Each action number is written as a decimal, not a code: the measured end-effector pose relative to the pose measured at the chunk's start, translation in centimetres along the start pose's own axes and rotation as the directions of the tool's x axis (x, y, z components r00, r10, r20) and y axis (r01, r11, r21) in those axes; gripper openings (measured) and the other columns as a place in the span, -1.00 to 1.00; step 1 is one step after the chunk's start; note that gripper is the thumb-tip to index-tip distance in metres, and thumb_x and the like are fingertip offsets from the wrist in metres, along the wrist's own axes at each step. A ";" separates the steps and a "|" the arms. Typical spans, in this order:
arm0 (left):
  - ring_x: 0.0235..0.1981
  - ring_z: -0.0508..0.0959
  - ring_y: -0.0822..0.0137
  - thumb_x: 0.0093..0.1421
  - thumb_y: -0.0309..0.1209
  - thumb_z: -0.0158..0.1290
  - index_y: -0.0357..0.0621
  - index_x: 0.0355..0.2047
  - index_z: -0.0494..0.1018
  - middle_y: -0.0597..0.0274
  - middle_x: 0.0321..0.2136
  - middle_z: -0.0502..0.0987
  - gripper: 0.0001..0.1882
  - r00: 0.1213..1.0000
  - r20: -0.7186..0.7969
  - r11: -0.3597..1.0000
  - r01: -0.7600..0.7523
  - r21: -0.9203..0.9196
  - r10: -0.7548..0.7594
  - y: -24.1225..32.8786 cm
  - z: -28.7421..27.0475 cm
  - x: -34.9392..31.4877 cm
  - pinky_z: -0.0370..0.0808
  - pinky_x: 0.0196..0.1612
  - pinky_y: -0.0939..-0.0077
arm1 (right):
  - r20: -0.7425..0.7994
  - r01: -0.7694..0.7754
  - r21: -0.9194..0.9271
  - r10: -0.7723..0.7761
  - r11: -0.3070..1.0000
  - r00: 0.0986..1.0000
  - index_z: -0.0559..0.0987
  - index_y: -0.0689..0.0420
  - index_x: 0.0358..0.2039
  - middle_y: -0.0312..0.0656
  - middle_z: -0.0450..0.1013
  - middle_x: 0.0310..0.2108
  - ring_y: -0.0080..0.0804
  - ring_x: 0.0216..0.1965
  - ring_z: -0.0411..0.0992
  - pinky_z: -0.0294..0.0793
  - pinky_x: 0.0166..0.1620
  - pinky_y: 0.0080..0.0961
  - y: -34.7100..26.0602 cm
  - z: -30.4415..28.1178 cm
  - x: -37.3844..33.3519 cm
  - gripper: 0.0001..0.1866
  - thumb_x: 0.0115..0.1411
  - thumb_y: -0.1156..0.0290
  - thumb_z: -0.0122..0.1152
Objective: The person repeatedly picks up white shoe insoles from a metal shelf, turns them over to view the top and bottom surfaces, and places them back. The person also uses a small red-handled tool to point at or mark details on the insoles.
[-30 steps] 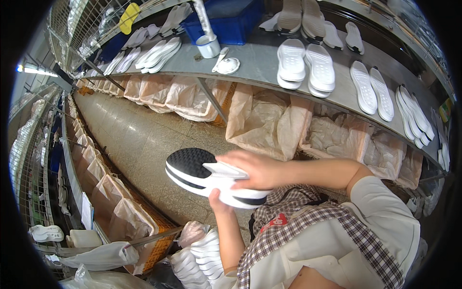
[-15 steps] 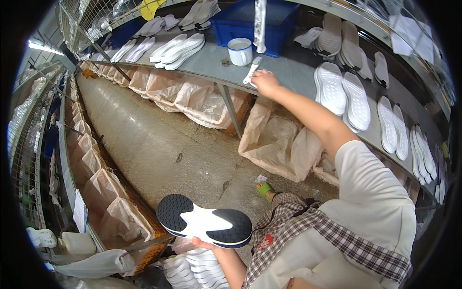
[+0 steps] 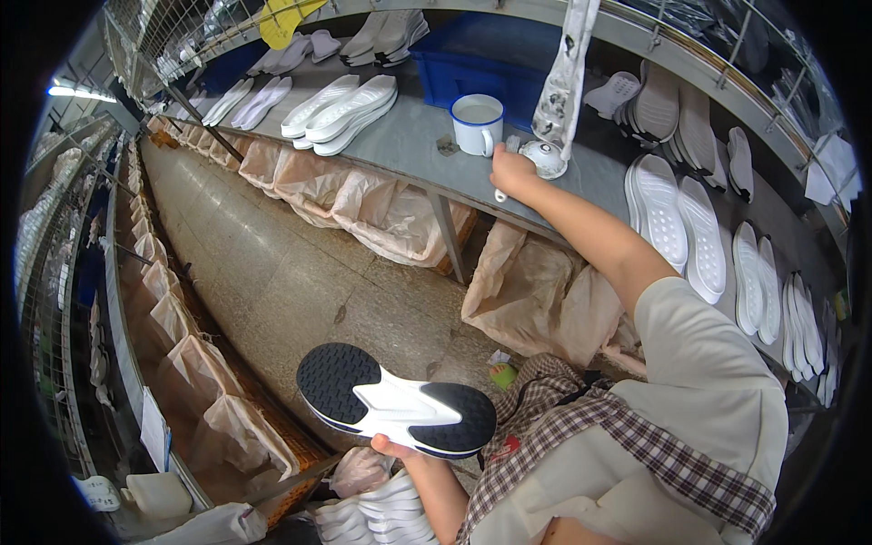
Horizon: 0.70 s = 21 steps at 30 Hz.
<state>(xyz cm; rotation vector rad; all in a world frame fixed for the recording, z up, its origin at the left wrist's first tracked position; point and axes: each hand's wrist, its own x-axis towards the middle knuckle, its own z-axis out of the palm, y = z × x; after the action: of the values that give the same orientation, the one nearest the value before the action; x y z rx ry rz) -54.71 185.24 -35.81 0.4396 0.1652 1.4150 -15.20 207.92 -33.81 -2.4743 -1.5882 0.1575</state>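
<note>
My left hand [image 3: 392,448] grips a shoe sole [image 3: 400,404] from below at its edge. The sole's tread faces up, with black patches at both ends and a white middle. Over the metal shelf, my right hand [image 3: 515,173] is closed around a small brush [image 3: 500,194]; its white handle end pokes out below the fist and pale bristles show above. Just left of that hand stands a white mug [image 3: 478,124] with a blue rim. To its right is a white, rounded, stained piece [image 3: 548,161] at the foot of a hanging white strip.
White soles [image 3: 350,111] line the shelf [image 3: 409,150] at left, more soles [image 3: 677,222] at right. A blue bin [image 3: 454,68] stands behind the mug. Plastic-lined baskets [image 3: 536,291] sit beneath. Stacked white soles [image 3: 386,509] lie near my left forearm.
My right hand has closed on the brush and raised it toward the mug's right side. The sole in my left hand has shifted slightly right and stays tread up. The whole view has shifted a little.
</note>
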 end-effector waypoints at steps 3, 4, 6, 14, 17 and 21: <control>-0.02 0.42 0.02 -0.05 -0.07 0.10 -0.22 0.19 0.06 -0.05 0.03 0.33 -0.14 0.999 -0.030 1.000 -0.016 0.027 0.017 -0.2 -0.3 1.0 0.45 -0.01 0.11 | 0.015 0.002 0.063 -0.003 0.998 1.000 0.25 0.35 -0.07 0.17 0.47 -0.41 0.02 -0.33 0.50 0.47 -0.26 -0.14 1.2 -1.8 -0.5 -0.47 -0.02 0.33 0.11; -0.02 0.43 0.03 -0.06 -0.07 0.10 -0.22 0.19 0.07 -0.05 0.03 0.33 -0.14 0.999 -0.034 0.999 -0.017 0.034 0.018 -0.2 -0.3 1.2 0.45 -0.01 0.11 | 0.028 0.027 0.062 -0.029 0.998 0.999 0.24 0.34 -0.05 0.20 0.46 -0.40 0.03 -0.33 0.49 0.47 -0.25 -0.14 1.9 -3.2 -0.9 -0.45 -0.03 0.33 0.11; -0.03 0.43 0.02 -0.07 -0.08 0.11 -0.21 0.19 0.07 -0.05 0.02 0.34 -0.14 1.000 -0.006 1.000 -0.007 0.023 0.007 -0.1 -0.5 1.5 0.45 -0.02 0.10 | 0.026 0.058 0.095 -0.061 0.994 0.998 0.25 0.25 0.00 0.26 0.43 -0.35 0.04 -0.33 0.49 0.46 -0.26 -0.18 3.6 -6.0 -2.6 -0.43 -0.03 0.34 0.11; -0.05 0.44 -0.01 -0.10 -0.09 0.09 -0.18 0.18 0.10 -0.03 0.00 0.37 -0.16 0.995 -0.088 0.999 0.050 -0.014 -0.051 0.1 -1.2 1.9 0.45 -0.02 0.03 | -0.205 0.198 0.203 -0.156 0.959 0.966 0.52 0.27 -0.29 0.02 0.49 -0.43 -0.11 -0.36 0.48 0.42 -0.24 -0.25 1.3 -10.8 3.8 -0.73 0.06 0.41 -0.07; -0.07 0.46 -0.01 -0.10 -0.11 0.10 -0.19 0.16 0.11 -0.03 -0.03 0.39 -0.17 0.992 -0.122 1.000 0.015 -0.001 -0.015 0.5 -1.3 1.5 0.45 -0.02 0.03 | 0.006 0.084 0.037 -0.085 0.996 0.996 0.58 0.26 -0.41 0.11 0.49 -0.42 -0.02 -0.35 0.49 0.43 -0.26 -0.22 0.3 -10.6 7.0 -0.72 -0.03 0.37 -0.03; -0.06 0.46 -0.01 -0.10 -0.14 0.11 -0.22 0.17 0.11 -0.02 -0.01 0.38 -0.17 0.992 -0.124 1.000 0.002 0.026 0.001 1.5 -1.2 0.5 0.45 -0.01 0.03 | -0.128 0.201 -0.017 -0.201 0.979 0.971 0.58 0.25 -0.39 0.12 0.48 -0.40 -0.01 -0.35 0.48 0.43 -0.27 -0.24 1.9 -11.0 8.6 -0.70 -0.03 0.32 0.02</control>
<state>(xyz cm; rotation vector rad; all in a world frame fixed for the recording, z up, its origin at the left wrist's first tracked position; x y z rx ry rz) -56.50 186.13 -36.26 0.3727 0.2844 1.4420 -7.77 213.73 -23.41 -2.2571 -1.7702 -0.0357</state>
